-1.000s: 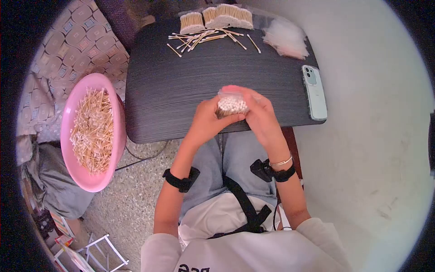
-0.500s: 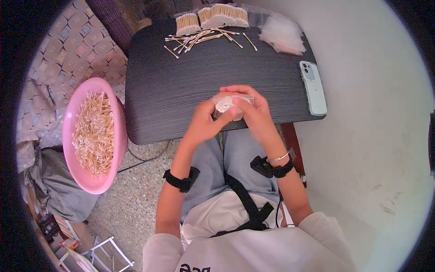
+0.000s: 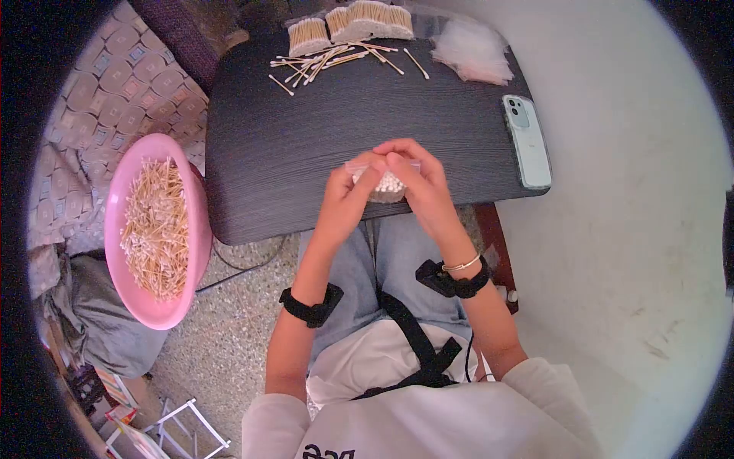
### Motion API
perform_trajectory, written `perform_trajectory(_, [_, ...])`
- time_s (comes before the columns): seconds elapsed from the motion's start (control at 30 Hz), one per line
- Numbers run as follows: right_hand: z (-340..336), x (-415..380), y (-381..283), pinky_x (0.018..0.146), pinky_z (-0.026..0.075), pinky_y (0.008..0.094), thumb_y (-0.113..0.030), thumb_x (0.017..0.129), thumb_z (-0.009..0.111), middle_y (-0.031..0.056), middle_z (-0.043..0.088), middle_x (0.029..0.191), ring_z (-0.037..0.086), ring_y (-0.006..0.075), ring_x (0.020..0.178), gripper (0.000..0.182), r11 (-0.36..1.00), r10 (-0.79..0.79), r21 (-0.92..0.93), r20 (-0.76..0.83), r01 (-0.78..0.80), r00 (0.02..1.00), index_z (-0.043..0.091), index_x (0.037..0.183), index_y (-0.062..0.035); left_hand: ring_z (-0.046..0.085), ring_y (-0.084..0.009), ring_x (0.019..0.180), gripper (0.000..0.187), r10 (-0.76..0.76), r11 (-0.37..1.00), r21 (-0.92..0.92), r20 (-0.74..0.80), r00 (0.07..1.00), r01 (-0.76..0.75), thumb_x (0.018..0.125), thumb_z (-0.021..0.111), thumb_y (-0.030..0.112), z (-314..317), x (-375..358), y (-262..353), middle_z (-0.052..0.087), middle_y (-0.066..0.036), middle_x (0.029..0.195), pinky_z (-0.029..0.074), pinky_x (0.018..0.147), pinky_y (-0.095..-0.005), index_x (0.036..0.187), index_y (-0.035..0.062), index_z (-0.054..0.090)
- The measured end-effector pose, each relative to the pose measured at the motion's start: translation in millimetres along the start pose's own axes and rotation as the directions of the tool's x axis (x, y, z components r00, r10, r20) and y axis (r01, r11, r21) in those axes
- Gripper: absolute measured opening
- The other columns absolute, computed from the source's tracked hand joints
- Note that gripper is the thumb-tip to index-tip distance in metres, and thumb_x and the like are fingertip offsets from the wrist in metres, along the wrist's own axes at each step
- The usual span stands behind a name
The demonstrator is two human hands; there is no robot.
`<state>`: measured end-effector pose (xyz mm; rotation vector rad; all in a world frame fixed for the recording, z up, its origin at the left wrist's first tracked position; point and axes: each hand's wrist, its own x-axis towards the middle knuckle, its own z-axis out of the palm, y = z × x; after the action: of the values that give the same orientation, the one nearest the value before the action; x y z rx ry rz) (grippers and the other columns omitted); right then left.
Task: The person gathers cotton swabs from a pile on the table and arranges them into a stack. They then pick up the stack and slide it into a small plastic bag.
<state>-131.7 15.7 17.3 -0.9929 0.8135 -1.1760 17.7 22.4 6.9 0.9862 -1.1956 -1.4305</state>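
Observation:
A small clear zip bag packed with cotton swabs (image 3: 389,186) is held over the near edge of the dark table (image 3: 283,145), the white swab tips facing me. My left hand (image 3: 344,197) grips the bag's left side, its thumb pressed near the top strip. On the other side my right hand (image 3: 425,183) is closed on the bag, thumb and fingers meeting at the upper edge. The fingers behind the bag are partly hidden.
Bundled cotton swabs (image 3: 370,21), loose swabs (image 3: 329,63) and a stack of clear bags (image 3: 472,52) lie along the table's far side. A phone (image 3: 527,142) rests at the right edge. Left of the table stands a pink basin (image 3: 117,229) full of swabs.
Both thumbs have moved up from the front of the bag to its top edge, so more of the swab tips show. The view has shifted slightly.

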Motion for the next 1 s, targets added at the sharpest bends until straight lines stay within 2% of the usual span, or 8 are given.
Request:
perform_trajectory(0.1, [4.0, -0.2, -4.8, 0.086, 0.047, 0.0259, -0.017, 0.095, 0.062, 0.0012, 0.064, 0.103, 0.058, 0.0100, 0.098, 0.019, 0.998, -0.045, -0.039, 0.013, 0.046, 0.999, 0.064, 0.108, -0.0028, 0.057, -0.0070, 0.089, 0.024, 0.103, 0.994, -0.029, 0.017, 0.995, -0.102, 0.100, 0.054, 0.020, 3.5, -1.5, 5.7, 0.065, 0.000, 0.096, 0.045, 0.079, -0.0239, 0.104, 0.0000, 0.066])
perform_trajectory(0.2, [6.8, 0.4, -6.0, 0.085, 0.047, 0.0257, -0.017, 0.096, 0.062, 0.0011, 0.065, 0.102, 0.059, 0.0098, 0.097, 0.018, 0.992, -0.086, -0.092, -0.007, 0.085, 0.996, 0.065, 0.105, -0.0023, 0.057, -0.0071, 0.089, 0.028, 0.029, 0.997, -0.068, 0.021, 0.999, -0.028, 0.101, 0.053, 0.023, 2.8, -1.3, 11.6, 0.065, -0.001, 0.096, 0.045, 0.079, -0.0239, 0.103, -0.0015, 0.066])
perform_trajectory(0.5, [10.3, -2.3, -2.4, 0.093, 0.047, 0.0287, -0.018, 0.098, 0.060, 0.0065, 0.067, 0.115, 0.060, 0.0126, 0.104, 0.028, 0.984, -0.118, -0.138, -0.047, 0.111, 0.992, 0.065, 0.119, 0.0002, 0.056, -0.0075, 0.075, 0.053, -0.112, 0.993, -0.002, -0.256, 0.960, 0.115, 0.104, 0.042, 0.045, 3.3, 7.5, 21.4, 0.063, -0.001, 0.083, 0.045, 0.069, -0.0247, 0.092, -0.0007, 0.066])
perform_trajectory(0.6, [15.4, -6.9, -4.2, 0.091, 0.049, 0.0283, -0.015, 0.096, 0.064, 0.0070, 0.067, 0.112, 0.061, 0.0124, 0.102, 0.028, 0.978, -0.099, -0.190, -0.077, 0.083, 0.992, 0.065, 0.119, 0.0011, 0.056, -0.0074, 0.072, 0.049, -0.188, 0.981, -0.014, -0.273, 0.943, 0.192, 0.103, 0.047, 0.042, -3.9, 9.0, 14.1, 0.064, 0.000, 0.081, 0.046, 0.067, -0.0250, 0.093, -0.0012, 0.067])
perform_trajectory(0.77, [0.2, -5.2, -8.7, 0.085, 0.051, 0.0259, -0.014, 0.093, 0.067, 0.0059, 0.068, 0.109, 0.062, 0.0113, 0.097, 0.031, 0.985, 0.029, -0.164, -0.101, -0.045, 0.994, 0.064, 0.119, 0.0024, 0.058, -0.0066, 0.076, 0.040, -0.128, 0.991, -0.063, -0.151, 0.980, 0.120, 0.100, 0.056, 0.035, -3.5, 2.9, 11.4, 0.066, -0.001, 0.083, 0.047, 0.068, -0.0240, 0.096, -0.0024, 0.070])
perform_trajectory(0.87, [0.9, -4.2, -12.4, 0.087, 0.051, 0.0283, -0.015, 0.092, 0.067, 0.0072, 0.068, 0.111, 0.063, 0.0141, 0.098, 0.033, 0.960, 0.056, -0.273, -0.018, -0.059, 0.998, 0.063, 0.121, 0.0004, 0.060, -0.0065, 0.079, 0.037, -0.116, 0.993, -0.057, -0.178, 0.977, 0.108, 0.099, 0.058, 0.032, -15.7, 2.7, 10.3, 0.068, -0.002, 0.086, 0.047, 0.069, -0.0237, 0.099, -0.0028, 0.070])
perform_trajectory(0.97, [-1.9, 0.2, -43.7, 0.094, 0.048, 0.0300, -0.014, 0.094, 0.065, 0.0080, 0.066, 0.120, 0.061, 0.0155, 0.108, 0.036, 0.771, -0.035, -0.628, 0.131, 0.110, 0.991, 0.060, 0.128, -0.0037, 0.062, -0.0072, 0.084, 0.032, -0.142, 0.989, -0.002, -0.228, 0.963, 0.145, 0.098, 0.058, 0.027, -44.0, 4.2, 18.7, 0.069, -0.004, 0.096, 0.049, 0.071, -0.0236, 0.102, -0.0019, 0.071])
perform_trajectory(1.0, [-2.7, 4.5, -55.2, 0.098, 0.046, 0.0344, -0.011, 0.091, 0.064, 0.0100, 0.065, 0.122, 0.060, 0.0231, 0.112, 0.038, 0.690, -0.052, -0.709, 0.152, 0.146, 0.987, 0.060, 0.129, -0.0061, 0.063, -0.0075, 0.085, 0.030, -0.151, 0.986, 0.031, -0.244, 0.958, 0.163, 0.098, 0.058, 0.026, -54.1, 4.0, 23.3, 0.070, -0.004, 0.100, 0.050, 0.071, -0.0236, 0.103, -0.0013, 0.071])
